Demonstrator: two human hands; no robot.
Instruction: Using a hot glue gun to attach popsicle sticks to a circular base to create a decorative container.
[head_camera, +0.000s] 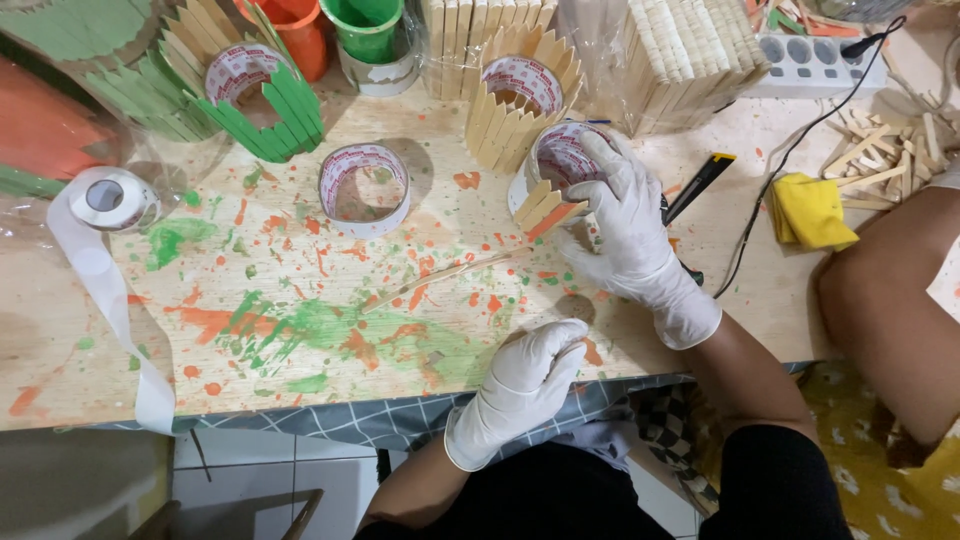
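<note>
- Right hand (628, 225), in a white glove, curls over a tape ring (560, 160) lined on its near side with a few flat wooden sticks (548, 207); fingers and thumb close on the ring and sticks, pinching them.
- Left hand (528, 375), also in a white glove, rests near the front edge of the tabletop (300, 370), below and left of the held ring, fingers curled inward into a loose fist; whether it grips anything cannot be told.
- Held ring stands on the tabletop, tilted toward the viewer, with 1 of its sticks tipped orange.
- Just behind the held ring stands a finished ring of plain sticks (518, 105), upright like a small fence.
- Left of the held ring lies a bare tape ring (364, 187), flat on the tabletop.
- Further left and behind that stands a ring of green sticks (262, 95).
- Far left of the held ring, a white tape roll (108, 199) trails a long strip over the tabletop's front edge.
- A single thin stick (440, 278) lies below and left of the held ring, amid orange and green paint splatters.
- Right of the held ring lie a black and yellow utility knife (700, 184), a yellow cloth (812, 211) and a loose pile of sticks (885, 150).
- Behind the held ring, an orange cup (296, 30) and a green cup (366, 25) stand by bundled stick stacks (690, 55).
</note>
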